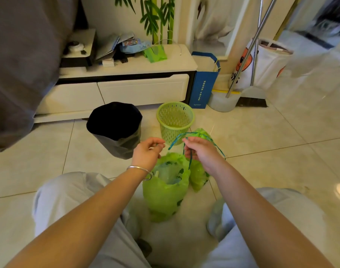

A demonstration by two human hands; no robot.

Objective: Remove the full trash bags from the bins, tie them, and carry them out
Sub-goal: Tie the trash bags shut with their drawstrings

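Clearly the tying is under way: the green trash bag [165,192] stands open-mouthed on the floor between the person's knees, with a second green bag [199,176] just behind it and the emptied green bin [175,118] beyond. The left hand [147,153] is pinched shut, on what I cannot tell, while the right hand [200,149] grips the blue drawstring [190,160]. Pulling both ends steadily outward should cinch the mouth before knotting; a jerk might tear the thin plastic.
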